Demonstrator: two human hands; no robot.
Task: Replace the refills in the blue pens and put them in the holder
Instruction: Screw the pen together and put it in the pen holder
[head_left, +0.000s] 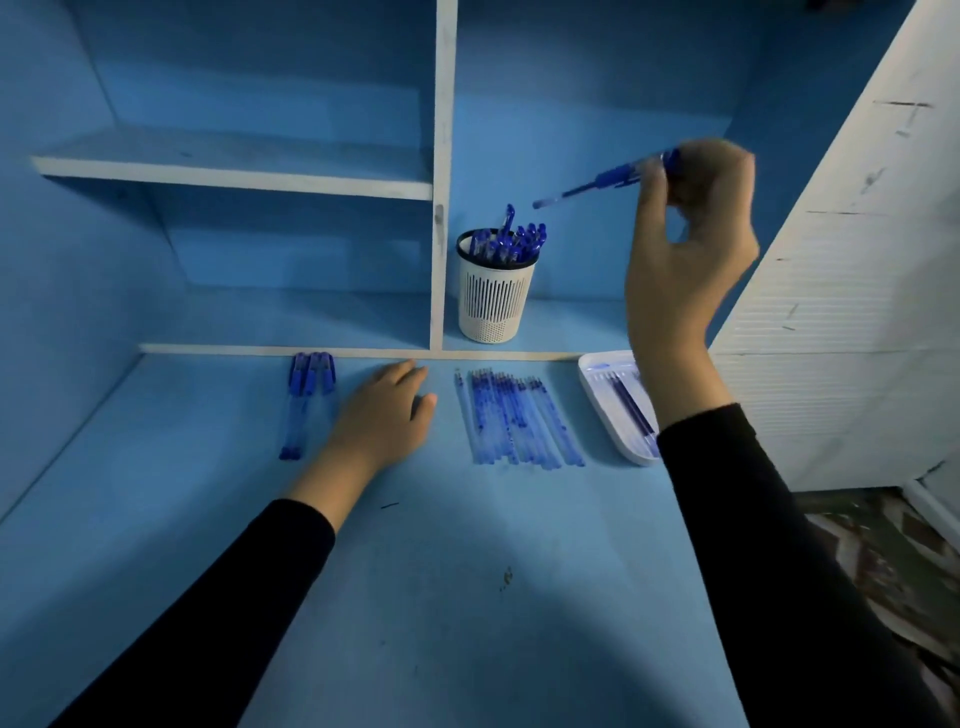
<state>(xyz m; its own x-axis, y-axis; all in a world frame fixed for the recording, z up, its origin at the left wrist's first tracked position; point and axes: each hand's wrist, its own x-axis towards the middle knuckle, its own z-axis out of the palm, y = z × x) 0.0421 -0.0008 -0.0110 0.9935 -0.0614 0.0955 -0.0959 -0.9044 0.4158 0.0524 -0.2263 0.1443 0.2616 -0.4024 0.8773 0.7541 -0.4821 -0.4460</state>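
Observation:
My right hand (691, 249) is raised and pinches a blue pen (602, 182) by its cap end, tip pointing down-left above and right of the white slotted holder (493, 301). That holder stands on the low shelf and contains several blue pens (511, 241). My left hand (384, 415) lies flat on the blue desk, fingers relaxed, holding nothing. To its left lie three capped blue pens (309, 400). To its right lies a row of several pale, see-through refills (519, 421). A white tray (602, 395) at the right holds dark refills (631, 410), partly hidden by my right forearm.
A white vertical divider (441, 171) stands just left of the holder, with an upper shelf board (234, 171) to its left. A white ribbed cabinet (852, 291) walls off the right side. The desk's right edge drops to a patterned floor (893, 571).

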